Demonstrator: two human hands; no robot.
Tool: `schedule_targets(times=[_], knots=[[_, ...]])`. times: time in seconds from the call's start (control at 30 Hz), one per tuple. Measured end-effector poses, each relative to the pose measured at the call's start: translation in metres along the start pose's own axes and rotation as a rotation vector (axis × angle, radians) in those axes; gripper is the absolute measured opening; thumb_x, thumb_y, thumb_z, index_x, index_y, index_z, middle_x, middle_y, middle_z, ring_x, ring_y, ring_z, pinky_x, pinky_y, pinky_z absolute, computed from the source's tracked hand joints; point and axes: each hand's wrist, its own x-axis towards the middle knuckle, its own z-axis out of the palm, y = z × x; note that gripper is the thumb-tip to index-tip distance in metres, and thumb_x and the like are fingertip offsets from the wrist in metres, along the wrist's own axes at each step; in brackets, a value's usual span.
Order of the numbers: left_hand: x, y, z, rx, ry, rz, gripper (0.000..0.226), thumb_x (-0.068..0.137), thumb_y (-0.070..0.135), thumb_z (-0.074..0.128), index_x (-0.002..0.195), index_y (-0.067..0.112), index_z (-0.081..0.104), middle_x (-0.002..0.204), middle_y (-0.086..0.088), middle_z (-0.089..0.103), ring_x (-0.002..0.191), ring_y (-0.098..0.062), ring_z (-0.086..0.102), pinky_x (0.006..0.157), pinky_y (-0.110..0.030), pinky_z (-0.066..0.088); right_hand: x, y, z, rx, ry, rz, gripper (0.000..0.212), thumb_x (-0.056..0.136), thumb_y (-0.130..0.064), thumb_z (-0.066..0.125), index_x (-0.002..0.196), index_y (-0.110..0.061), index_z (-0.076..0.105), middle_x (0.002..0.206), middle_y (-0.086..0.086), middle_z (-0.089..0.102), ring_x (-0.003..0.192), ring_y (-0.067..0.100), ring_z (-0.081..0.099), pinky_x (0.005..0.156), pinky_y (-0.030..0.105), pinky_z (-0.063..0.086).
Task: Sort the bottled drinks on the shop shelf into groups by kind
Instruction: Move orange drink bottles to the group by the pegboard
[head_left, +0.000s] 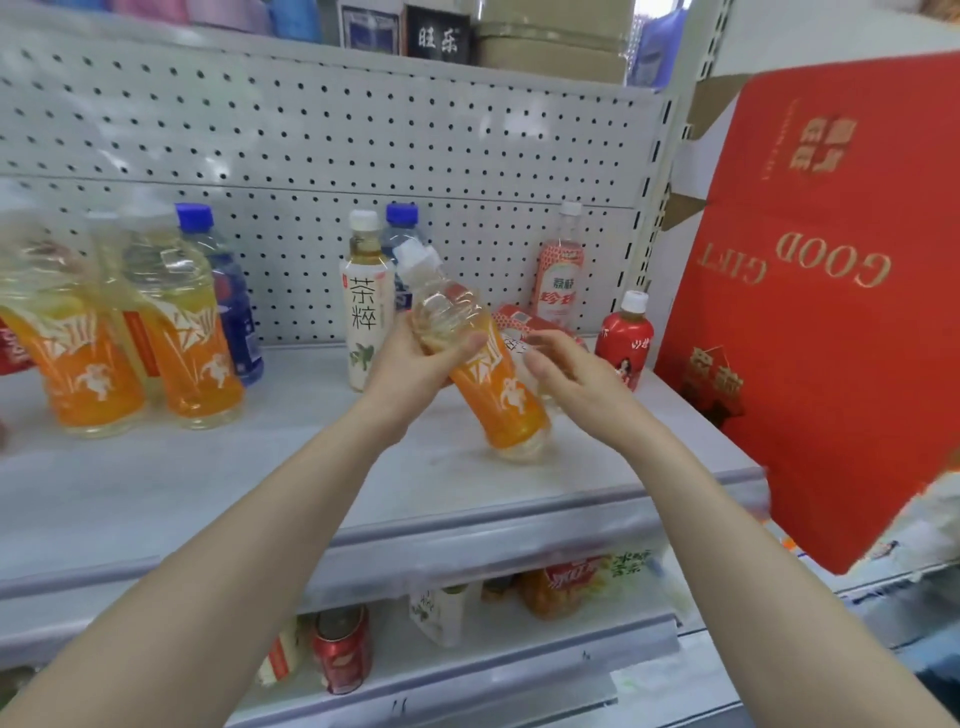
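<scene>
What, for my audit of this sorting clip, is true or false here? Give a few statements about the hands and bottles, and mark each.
1. The left hand grips the orange-label bottle by its upper part. True.
2. That bottle stands upright. False: it is tilted.
3. Two matching bottles stand at the left of the shelf. True.
4. The white tea bottle has a blue cap. False: its cap is white. The blue cap just behind it belongs to a water bottle.
5. The right hand holds the small red bottle. False: that hand is open beside the orange-label bottle, and the red bottle stands apart, untouched.
</scene>
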Motion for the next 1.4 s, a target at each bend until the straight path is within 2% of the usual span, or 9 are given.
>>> schedule_targets(times=[0.1,0.23,0.33,0.57,0.83,1.07,1.2,1.3,1.4], knots=[[0.002,0.005,-0.027,0.114,0.114,0.031,0.049,0.075,0.031,0.084,0.111,0.032,0.051,0.102,0.011,0.068,0.092,-0.009,0.069,0.066,-0.026,0.058,0.025,0.015,-0.004,-0.365,0.128,0.079,0.051,0.097,-0.039,0.059,0.141,-0.016,0.049,0.133,0.006,0.061,0.119,0.026,0.057,0.095,0.04,0.047],[-0.001,0.009,-0.058,0.258,0.242,0.009,0.068,0.07,0.043,0.085,0.127,0.03,0.05,0.12,0.01,0.065,0.112,-0.014,0.061,0.097,-0.042,0.052,0.05,0.028,0.022,-0.588,0.015,0.142,0.064,0.089,-0.05,0.064,0.139,-0.013,0.048,0.138,0.011,0.055,0.124,0.032,0.051,0.098,0.043,0.046],[-0.005,0.01,-0.073,0.28,0.315,0.002,0.069,0.075,0.04,0.081,0.133,0.029,0.047,0.123,0.008,0.062,0.114,-0.014,0.059,0.096,-0.039,0.05,0.057,0.035,0.039,-0.671,0.006,0.133,0.077,0.08,-0.053,0.072,0.139,-0.013,0.042,0.137,0.013,0.053,0.122,0.035,0.052,0.097,0.045,0.048],[-0.009,0.009,-0.087,0.301,0.406,0.012,0.073,0.073,0.044,0.082,0.137,0.028,0.049,0.122,0.01,0.063,0.111,-0.012,0.059,0.086,-0.03,0.049,0.034,0.017,0.025,-0.648,0.073,0.122,0.064,0.079,-0.052,0.07,0.13,-0.02,0.049,0.123,0.008,0.063,0.115,0.036,0.057,0.088,0.041,0.048],[-0.009,0.015,-0.089,0.316,0.347,0.031,0.071,0.078,0.036,0.081,0.139,0.031,0.047,0.115,0.014,0.059,0.107,-0.01,0.056,0.082,-0.03,0.048,0.016,-0.06,-0.018,-0.515,0.18,0.13,0.076,0.059,-0.05,0.088,0.118,-0.029,0.045,0.107,0.002,0.067,0.093,0.03,0.06,0.075,0.038,0.051],[-0.008,0.014,-0.106,0.32,0.296,0.012,0.081,0.074,0.039,0.083,0.143,0.032,0.043,0.12,0.012,0.059,0.112,-0.013,0.056,0.091,-0.037,0.051,0.027,-0.092,0.01,0.034,0.316,0.078,0.05,0.067,-0.041,0.088,0.104,-0.035,0.056,0.097,-0.017,0.064,0.092,0.007,0.064,0.084,0.037,0.056],[-0.009,0.015,-0.12,0.346,0.29,0.016,0.081,0.073,0.043,0.083,0.143,0.033,0.043,0.129,0.007,0.06,0.117,-0.017,0.056,0.097,-0.045,0.052,0.038,-0.105,0.034,0.058,0.27,0.015,0.042,0.075,-0.044,0.082,0.106,-0.036,0.056,0.098,-0.02,0.062,0.095,0.005,0.064,0.088,0.035,0.055],[-0.01,0.014,-0.126,0.345,0.272,0.027,0.083,0.075,0.041,0.082,0.146,0.031,0.039,0.133,0.007,0.058,0.12,-0.016,0.054,0.098,-0.041,0.05,0.041,-0.108,0.044,0.034,0.246,-0.009,0.038,0.083,-0.045,0.077,0.11,-0.038,0.051,0.088,-0.029,0.053,0.094,0.005,0.059,0.086,0.032,0.051],[-0.011,0.014,-0.128,0.376,0.242,0.036,0.082,0.077,0.041,0.081,0.146,0.03,0.038,0.134,0.006,0.058,0.122,-0.017,0.054,0.099,-0.041,0.049,0.039,-0.104,0.047,-0.001,0.245,-0.01,0.042,0.087,-0.048,0.072,0.121,-0.032,0.053,0.093,-0.027,0.055,0.098,0.007,0.06,0.086,0.034,0.051]])
